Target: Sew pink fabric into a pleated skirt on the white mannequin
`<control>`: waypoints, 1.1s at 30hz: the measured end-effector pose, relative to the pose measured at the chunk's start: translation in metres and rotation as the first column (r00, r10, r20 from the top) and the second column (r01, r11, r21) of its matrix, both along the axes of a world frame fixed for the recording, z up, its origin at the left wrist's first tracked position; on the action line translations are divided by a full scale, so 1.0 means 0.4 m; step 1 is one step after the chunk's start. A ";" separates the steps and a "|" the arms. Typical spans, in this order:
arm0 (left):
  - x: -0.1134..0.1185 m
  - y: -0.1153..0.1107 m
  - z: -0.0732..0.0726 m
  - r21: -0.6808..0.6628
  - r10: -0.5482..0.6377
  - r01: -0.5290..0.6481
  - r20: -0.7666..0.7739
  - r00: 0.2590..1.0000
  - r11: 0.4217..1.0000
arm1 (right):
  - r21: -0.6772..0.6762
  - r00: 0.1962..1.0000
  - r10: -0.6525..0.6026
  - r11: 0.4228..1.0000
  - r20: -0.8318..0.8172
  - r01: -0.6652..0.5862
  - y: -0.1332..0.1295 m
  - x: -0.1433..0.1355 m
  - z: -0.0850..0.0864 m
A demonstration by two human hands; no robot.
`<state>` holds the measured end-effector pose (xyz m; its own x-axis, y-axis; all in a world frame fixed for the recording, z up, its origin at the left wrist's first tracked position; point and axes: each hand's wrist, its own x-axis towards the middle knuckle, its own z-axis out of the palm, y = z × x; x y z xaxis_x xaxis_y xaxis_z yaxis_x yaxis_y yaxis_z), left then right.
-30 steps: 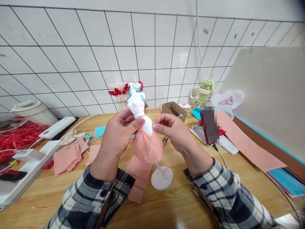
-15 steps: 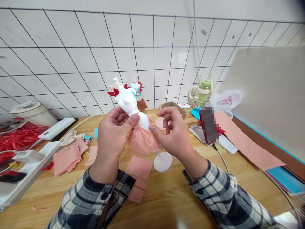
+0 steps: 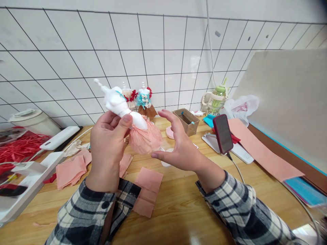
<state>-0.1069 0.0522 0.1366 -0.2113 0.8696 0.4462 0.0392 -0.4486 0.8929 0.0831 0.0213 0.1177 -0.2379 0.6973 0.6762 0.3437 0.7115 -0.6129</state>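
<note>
The wall (image 3: 175, 34) is white-tiled; the table (image 3: 184, 200) is wooden.

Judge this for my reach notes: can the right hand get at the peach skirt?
Probably yes: the right hand is open just beside the peach skirt, and nothing visible stands between them.

Has miniature dress form (image 3: 139, 121) before two far dress forms (image 3: 144, 98), left of cardboard box (image 3: 192, 128). Has power strip (image 3: 34, 185) at left, smartphone (image 3: 223, 133) at right.

head-worn view, forward and down
</note>
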 end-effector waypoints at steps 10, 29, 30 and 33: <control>-0.013 0.096 -0.093 -0.077 -0.128 0.112 -0.245 0.961 0.991 | 0.072 0.849 -0.003 0.997 0.528 -0.041 -0.133 -0.095 -0.252; 0.013 0.064 -0.085 -0.165 -0.151 0.105 -0.303 0.941 0.981 | 0.222 0.911 -0.257 0.956 0.323 0.191 -0.087 -0.037 -0.258; 0.016 0.062 -0.085 -0.169 -0.157 0.109 -0.305 0.939 0.980 | 0.236 0.922 -0.287 0.945 0.262 0.227 -0.087 -0.026 -0.255; 0.031 0.058 -0.088 -0.169 -0.188 0.149 -0.248 0.950 0.974 | 0.249 0.931 -0.256 0.949 0.262 0.191 -0.079 -0.009 -0.258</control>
